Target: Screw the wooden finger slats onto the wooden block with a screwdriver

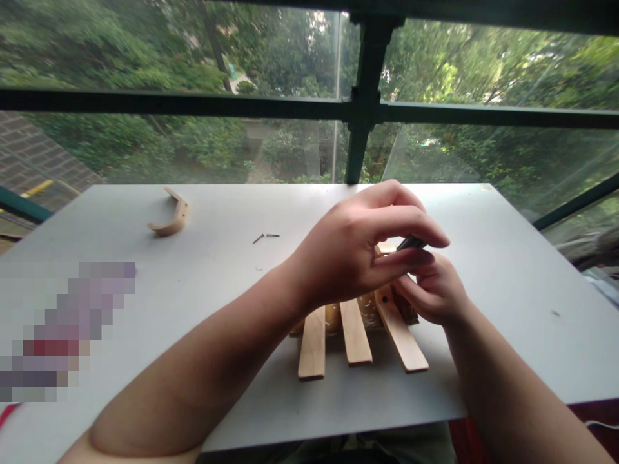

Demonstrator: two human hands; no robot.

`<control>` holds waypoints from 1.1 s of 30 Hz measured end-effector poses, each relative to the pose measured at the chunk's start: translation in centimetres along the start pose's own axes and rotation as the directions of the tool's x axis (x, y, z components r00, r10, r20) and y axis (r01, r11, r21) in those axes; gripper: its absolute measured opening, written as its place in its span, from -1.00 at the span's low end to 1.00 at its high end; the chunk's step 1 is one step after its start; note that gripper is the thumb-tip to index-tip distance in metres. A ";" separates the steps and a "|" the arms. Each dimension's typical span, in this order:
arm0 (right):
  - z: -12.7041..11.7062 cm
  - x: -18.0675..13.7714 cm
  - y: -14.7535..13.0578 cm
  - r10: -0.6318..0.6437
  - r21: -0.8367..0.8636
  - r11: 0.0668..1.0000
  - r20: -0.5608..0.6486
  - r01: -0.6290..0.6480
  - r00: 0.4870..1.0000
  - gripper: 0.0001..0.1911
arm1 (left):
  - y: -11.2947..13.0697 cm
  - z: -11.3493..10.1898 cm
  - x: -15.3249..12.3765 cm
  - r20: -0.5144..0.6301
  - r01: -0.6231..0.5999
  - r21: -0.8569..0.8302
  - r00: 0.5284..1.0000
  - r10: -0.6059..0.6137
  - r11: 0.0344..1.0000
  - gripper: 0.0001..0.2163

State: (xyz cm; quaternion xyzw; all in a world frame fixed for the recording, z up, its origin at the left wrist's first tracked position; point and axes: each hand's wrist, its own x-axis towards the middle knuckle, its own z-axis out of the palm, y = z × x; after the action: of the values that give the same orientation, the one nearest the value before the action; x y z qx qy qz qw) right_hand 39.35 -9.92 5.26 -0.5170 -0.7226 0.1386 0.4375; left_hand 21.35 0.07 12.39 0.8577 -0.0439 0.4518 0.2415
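Observation:
Near the table's middle right, my left hand (367, 238) pinches a dark rod-like piece (410, 243) between thumb and fingers; its full shape is hidden. Close beside it, my right hand (442, 290) has its fingers curled in by the top of a light wooden hook (405, 341) that has a dark hole. What those fingertips hold is covered. Under my hands lies a brown, bark-like wooden board (333, 317), partly hidden. Two more wooden hooks, one at left (312, 351) and one in the middle (356, 341), stick out from it towards me.
A loose curved wooden hook (180, 218) rests at the back left of the white table (242, 393). Two screws (265, 237) lie left of my hands. Something blurred out (72, 328) occupies the left side. Dark-framed windows (365, 96) stand behind the table's far edge.

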 end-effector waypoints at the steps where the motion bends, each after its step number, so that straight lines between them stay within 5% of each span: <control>1: 0.1 0.0 0.0 0.009 -0.002 1.000 -0.007 -0.009 1.000 -0.84 | 0.0 0.0 0.0 -0.002 -0.007 0.009 1.000 0.007 1.000 -0.89; 9: 0.3 -0.5 0.1 0.058 0.093 0.994 -0.042 -0.054 0.997 -0.88 | 0.7 -0.3 0.1 0.122 0.077 -0.122 0.991 -0.062 0.990 -0.82; 16: 0.5 -0.9 0.3 0.045 0.406 0.914 -0.118 0.007 0.992 -0.81 | 1.0 -0.6 0.1 0.236 0.186 -0.189 0.962 -0.139 0.964 -0.71; 33: 0.8 -0.2 0.0 0.136 0.277 0.959 -0.243 -0.066 0.961 -0.92 | 0.0 0.1 0.0 0.045 -0.051 -0.026 0.998 0.053 0.998 -0.83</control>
State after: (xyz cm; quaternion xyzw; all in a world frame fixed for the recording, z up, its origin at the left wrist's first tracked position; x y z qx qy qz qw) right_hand 38.75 -9.84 4.69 -0.5036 -0.6065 0.1877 0.5859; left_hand 21.42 0.04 12.40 0.8634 -0.0772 0.4375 0.2390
